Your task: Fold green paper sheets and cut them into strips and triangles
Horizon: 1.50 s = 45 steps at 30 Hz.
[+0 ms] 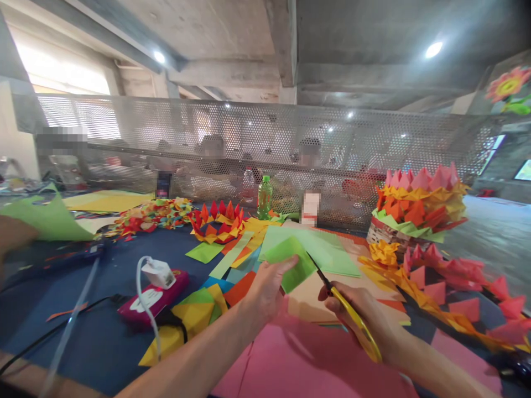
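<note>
Two bare hands work over a crowded dark blue tabletop (pixel 97 351) in the head view. The left hand (pixel 267 287) pinches a small green paper (pixel 295 262), thumb on top and the other fingers mostly hidden behind it. The right hand (pixel 352 304) is curled around yellow-handled scissors (pixel 348 307), their dark blades at the paper's right edge. The green paper is held up above the flat sheets, and it looks only partway worked at most — whether any cut has gone in, I cannot tell.

Much folding appears done already: a red-and-orange pointed ring (pixel 218 224), a stack of petal rings (pixel 418 199) at right, a pink-and-orange ring (pixel 467 271) before it and a heap of small folded pieces (pixel 153 215). Plenty of flat stock seems left, including light green sheets (pixel 332 249) and a pink sheet (pixel 307 354).

Around these, a magenta power unit (pixel 155 301) with a white charger (pixel 158 273) and cords sits left of the left forearm — the nearest likely snag. Behind are a green bottle (pixel 265 199) and a perforated screen (pixel 249 132); another person's blurred hand (pixel 16 235) shows at the left edge.
</note>
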Motion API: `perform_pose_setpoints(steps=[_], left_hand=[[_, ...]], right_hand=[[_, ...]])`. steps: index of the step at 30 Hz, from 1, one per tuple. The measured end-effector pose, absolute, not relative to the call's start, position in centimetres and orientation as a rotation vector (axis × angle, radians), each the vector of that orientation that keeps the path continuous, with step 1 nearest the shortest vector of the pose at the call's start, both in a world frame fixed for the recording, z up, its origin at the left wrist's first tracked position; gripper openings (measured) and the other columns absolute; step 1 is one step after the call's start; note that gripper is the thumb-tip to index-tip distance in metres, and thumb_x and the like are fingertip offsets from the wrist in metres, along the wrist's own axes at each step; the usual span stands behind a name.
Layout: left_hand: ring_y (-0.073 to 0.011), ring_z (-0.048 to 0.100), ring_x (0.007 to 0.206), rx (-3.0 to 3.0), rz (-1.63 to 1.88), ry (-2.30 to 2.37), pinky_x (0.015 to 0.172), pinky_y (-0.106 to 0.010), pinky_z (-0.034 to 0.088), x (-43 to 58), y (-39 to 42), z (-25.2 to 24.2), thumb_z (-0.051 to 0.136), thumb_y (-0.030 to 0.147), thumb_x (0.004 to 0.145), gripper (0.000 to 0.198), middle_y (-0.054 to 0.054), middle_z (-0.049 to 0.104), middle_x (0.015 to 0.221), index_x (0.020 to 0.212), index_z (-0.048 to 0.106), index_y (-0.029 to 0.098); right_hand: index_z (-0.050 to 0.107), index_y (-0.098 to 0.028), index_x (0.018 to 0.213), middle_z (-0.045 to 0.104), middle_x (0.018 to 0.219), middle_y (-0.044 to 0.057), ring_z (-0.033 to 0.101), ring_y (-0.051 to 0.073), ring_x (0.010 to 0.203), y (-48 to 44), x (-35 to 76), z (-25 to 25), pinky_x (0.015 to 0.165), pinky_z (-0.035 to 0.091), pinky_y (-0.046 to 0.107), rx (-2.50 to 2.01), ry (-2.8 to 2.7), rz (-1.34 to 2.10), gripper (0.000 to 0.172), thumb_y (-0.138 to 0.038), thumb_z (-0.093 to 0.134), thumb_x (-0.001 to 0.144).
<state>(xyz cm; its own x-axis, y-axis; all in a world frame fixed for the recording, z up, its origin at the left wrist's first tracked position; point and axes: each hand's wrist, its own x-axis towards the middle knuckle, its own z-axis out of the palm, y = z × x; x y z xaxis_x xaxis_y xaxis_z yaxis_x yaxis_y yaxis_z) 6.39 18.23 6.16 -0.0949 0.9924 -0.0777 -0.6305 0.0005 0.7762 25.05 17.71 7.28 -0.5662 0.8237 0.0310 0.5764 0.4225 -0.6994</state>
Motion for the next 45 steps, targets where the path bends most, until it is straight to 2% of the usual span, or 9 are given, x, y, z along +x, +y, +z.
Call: perform_pose_setpoints(steps=[7, 13, 16, 20, 24, 29, 36, 41, 45], left_hand=[[-0.0277, 0.070, 0.082, 0.620, 1.505, 0.792, 0.078, -0.039, 0.053, 6.4, 18.1, 6.2, 0.084, 0.026, 0.060, 0.034, -0.014, 0.074, 0.097, 0.088, 0.073, 0.012], [-0.0286, 0.069, 0.087, 0.642, 1.520, 0.771, 0.082, -0.039, 0.053, 6.4, 18.3, 6.2, 0.083, 0.025, 0.059, 0.034, -0.014, 0.074, 0.100, 0.090, 0.073, 0.013], [-0.0287, 0.069, 0.087, 0.631, 1.523, 0.779, 0.082, -0.040, 0.053, 6.3, 18.3, 6.0, 0.083, 0.024, 0.058, 0.034, -0.012, 0.074, 0.099, 0.089, 0.073, 0.016], [-0.0280, 0.069, 0.082, 0.649, 1.519, 0.815, 0.079, -0.040, 0.053, 6.3, 18.2, 6.0, 0.082, 0.025, 0.061, 0.029, -0.011, 0.075, 0.094, 0.086, 0.074, 0.014], [-0.0234, 0.068, 0.073, 0.645, 1.534, 0.849, 0.070, -0.034, 0.054, 6.3, 18.1, 6.3, 0.083, 0.024, 0.059, 0.029, -0.010, 0.075, 0.085, 0.084, 0.074, 0.012], [-0.0203, 0.066, 0.067, 0.640, 1.541, 0.882, 0.064, -0.031, 0.054, 6.2, 18.2, 6.5, 0.085, 0.025, 0.055, 0.030, -0.008, 0.074, 0.079, 0.079, 0.074, 0.012], [-0.0191, 0.065, 0.065, 0.712, 1.518, 0.853, 0.063, -0.031, 0.053, 6.6, 18.1, 6.3, 0.084, 0.027, 0.055, 0.031, -0.007, 0.073, 0.079, 0.081, 0.074, 0.013], [-0.0172, 0.063, 0.062, 0.723, 1.520, 0.838, 0.060, -0.030, 0.052, 7.0, 17.8, 6.2, 0.082, 0.025, 0.058, 0.029, -0.005, 0.072, 0.076, 0.083, 0.073, 0.013], [-0.0169, 0.062, 0.061, 0.708, 1.512, 0.839, 0.060, -0.030, 0.052, 7.0, 17.9, 6.0, 0.082, 0.025, 0.058, 0.028, -0.006, 0.072, 0.075, 0.081, 0.073, 0.012]], right_hand=[[0.049, -0.020, 0.078, 0.048, 0.058, -0.002, 0.043, 0.012, 0.047, 18.0, 24.7, 7.3, 0.042, 0.030, 0.023, -1.202, -2.354, 0.820, 0.033, -0.048, 0.039, 0.090], [0.052, -0.020, 0.077, 0.053, 0.061, -0.001, 0.047, 0.013, 0.056, 18.4, 25.2, 6.6, 0.050, 0.032, 0.025, -1.144, -2.358, 0.717, 0.031, -0.045, 0.043, 0.092], [0.054, -0.021, 0.081, 0.052, 0.062, -0.003, 0.046, 0.012, 0.051, 18.5, 25.4, 6.3, 0.045, 0.031, 0.022, -1.166, -2.339, 0.747, 0.030, -0.047, 0.044, 0.093], [0.053, -0.020, 0.089, 0.049, 0.060, -0.004, 0.045, 0.009, 0.043, 18.4, 25.6, 6.4, 0.040, 0.032, 0.020, -1.140, -2.350, 0.841, 0.039, -0.055, 0.038, 0.094], [0.051, -0.019, 0.097, 0.048, 0.059, -0.005, 0.045, 0.009, 0.040, 18.3, 25.6, 6.5, 0.038, 0.035, 0.020, -1.076, -2.345, 0.877, 0.042, -0.059, 0.039, 0.091], [0.046, -0.020, 0.096, 0.051, 0.065, -0.003, 0.049, 0.010, 0.041, 18.2, 25.7, 6.4, 0.036, 0.035, 0.020, -1.011, -2.340, 0.875, 0.039, -0.057, 0.036, 0.093], [0.049, -0.020, 0.093, 0.052, 0.067, -0.004, 0.055, 0.010, 0.043, 17.9, 25.9, 6.5, 0.040, 0.038, 0.019, -1.045, -2.320, 0.926, 0.039, -0.057, 0.036, 0.093], [0.048, -0.020, 0.085, 0.048, 0.059, -0.005, 0.056, 0.011, 0.042, 17.7, 25.5, 6.7, 0.040, 0.038, 0.020, -1.047, -2.296, 0.948, 0.043, -0.060, 0.035, 0.092], [0.052, -0.019, 0.086, 0.045, 0.052, -0.006, 0.049, 0.010, 0.039, 17.7, 25.5, 6.7, 0.038, 0.033, 0.020, -1.066, -2.277, 0.972, 0.044, -0.060, 0.036, 0.093]])
